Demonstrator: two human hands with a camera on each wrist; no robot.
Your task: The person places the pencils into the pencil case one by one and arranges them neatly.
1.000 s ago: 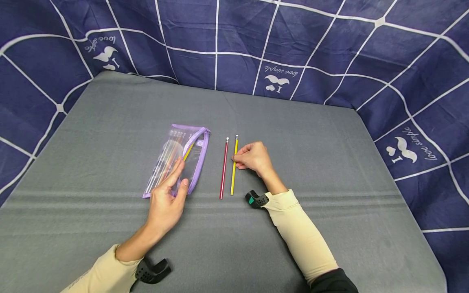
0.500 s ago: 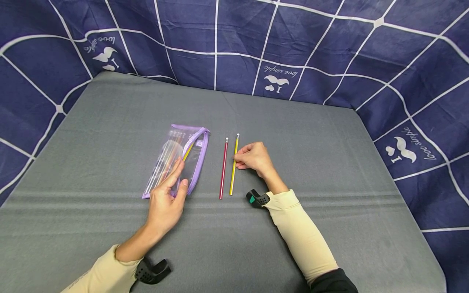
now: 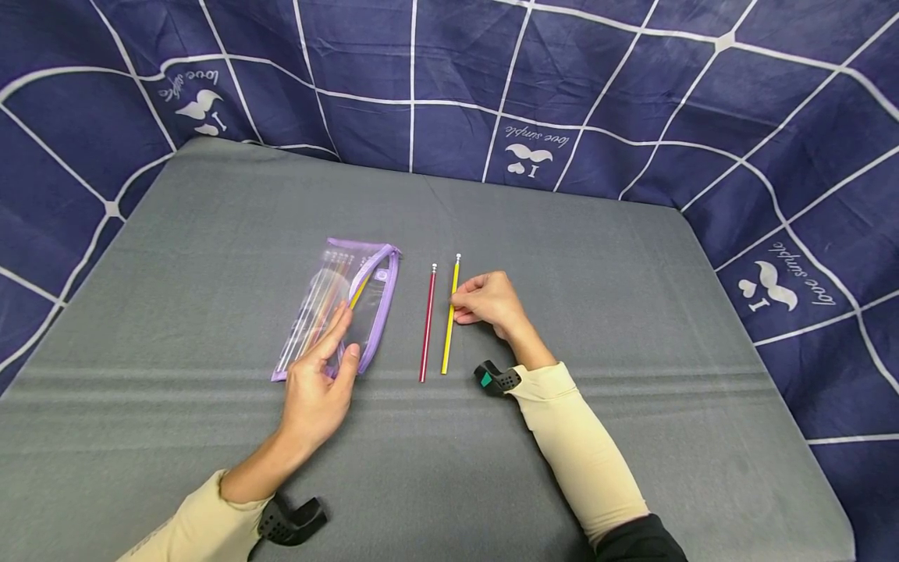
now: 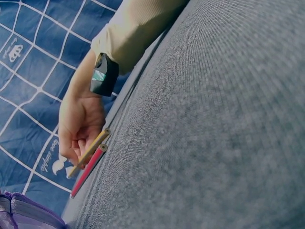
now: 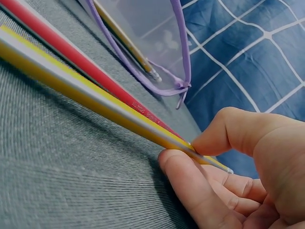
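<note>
A clear pencil case (image 3: 385, 312) with purple trim lies left of centre in the head view. Its zip side gapes, and several pencils show inside. My left hand (image 3: 318, 394) rests on the case with fairly straight fingers, its thumb by the purple edge. Right of the case, a red pencil (image 3: 428, 328) lies alone on the grey surface. Beside it, my right hand (image 3: 493, 303) pinches a yellow pencil (image 3: 447, 336) between thumb and finger. The right wrist view shows this pinch on the yellow pencil (image 5: 105, 106) near its eraser end. My left fingers are out of the left wrist view.
A grey cloth-covered table (image 3: 632, 328) spreads under everything, with creases running across it. Blue curtain fabric (image 3: 456, 70) with white grid lines stands behind and along both sides. Each wrist wears a black band, such as the left wristband (image 3: 291, 521).
The yellow pencil, pinched in my right hand, has shifted slightly right and away from me, widening its gap from the red pencil. My left hand and the case stay about where they were.
</note>
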